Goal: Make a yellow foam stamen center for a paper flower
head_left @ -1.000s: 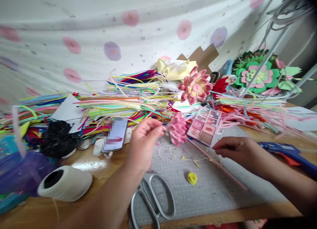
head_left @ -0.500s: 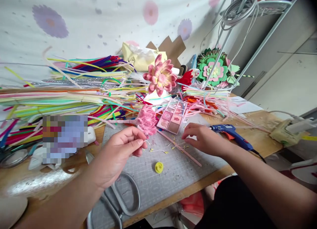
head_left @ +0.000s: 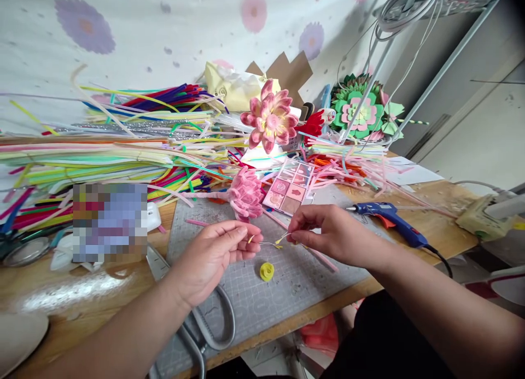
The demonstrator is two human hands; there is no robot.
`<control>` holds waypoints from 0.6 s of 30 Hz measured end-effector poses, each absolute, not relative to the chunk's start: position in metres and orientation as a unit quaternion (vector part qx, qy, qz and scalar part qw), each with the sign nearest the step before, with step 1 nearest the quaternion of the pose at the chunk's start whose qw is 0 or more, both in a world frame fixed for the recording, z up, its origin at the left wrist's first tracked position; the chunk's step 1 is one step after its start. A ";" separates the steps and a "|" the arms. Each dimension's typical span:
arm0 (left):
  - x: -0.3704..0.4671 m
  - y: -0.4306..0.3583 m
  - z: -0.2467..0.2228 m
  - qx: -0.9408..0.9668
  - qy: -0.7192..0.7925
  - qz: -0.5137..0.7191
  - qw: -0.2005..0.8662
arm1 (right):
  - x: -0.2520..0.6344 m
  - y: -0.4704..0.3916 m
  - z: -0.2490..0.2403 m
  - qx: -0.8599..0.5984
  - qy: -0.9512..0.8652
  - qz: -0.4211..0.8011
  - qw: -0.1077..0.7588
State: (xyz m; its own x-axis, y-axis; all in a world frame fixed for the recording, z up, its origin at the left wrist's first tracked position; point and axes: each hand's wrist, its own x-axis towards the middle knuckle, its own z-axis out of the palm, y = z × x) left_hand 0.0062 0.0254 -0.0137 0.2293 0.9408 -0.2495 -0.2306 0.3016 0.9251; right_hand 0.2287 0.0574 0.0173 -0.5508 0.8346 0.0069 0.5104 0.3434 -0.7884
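My left hand (head_left: 213, 258) pinches a thin thread-like flower stamen (head_left: 251, 239) with a yellow tip between thumb and index finger, its other fingers loosely curled. Opposite it, my right hand (head_left: 328, 234) closes its fingertips on another yellow-tipped stamen (head_left: 279, 240), which points left towards the left hand. A further stamen shows between the hands, low over the grey cutting mat (head_left: 246, 313). Just below lies a small yellow coil (head_left: 267, 271). Behind my hands is a pink fuzzy flower (head_left: 246, 193) on a stem, lying on its side.
Scissors (head_left: 232, 319) lie under my left forearm. A makeup palette (head_left: 289, 186) rests behind my right hand, and a blue glue gun (head_left: 389, 223) sits to the right. Bundles of coloured pipe cleaners (head_left: 102, 163) fill the back left. A pink open flower (head_left: 270, 116) stands behind.
My right hand has come left and lower and now pinches a stamen. My left hand has moved slightly right, with a yellow tip now showing at its fingers. The view has shifted slightly.
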 end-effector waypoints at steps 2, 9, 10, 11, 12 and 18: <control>0.008 0.023 -0.014 0.402 0.439 0.426 0.682 | 0.220 0.054 0.020 -0.410 -0.763 0.446 0.224; 0.009 0.021 -0.014 0.389 0.416 0.411 0.712 | 0.197 0.053 0.015 -0.369 -0.778 0.456 0.226; 0.009 0.021 -0.013 0.392 0.416 0.407 0.712 | 0.196 0.053 0.014 -0.368 -0.785 0.444 0.226; 0.008 0.020 -0.013 0.397 0.418 0.402 0.711 | 0.195 0.054 0.013 -0.367 -0.791 0.435 0.224; 0.008 0.020 -0.012 0.402 0.422 0.396 0.710 | 0.194 0.054 0.012 -0.366 -0.795 0.430 0.221; 0.007 0.019 -0.008 0.427 0.444 0.391 0.684 | 0.194 0.055 0.009 -0.376 -0.812 0.396 0.206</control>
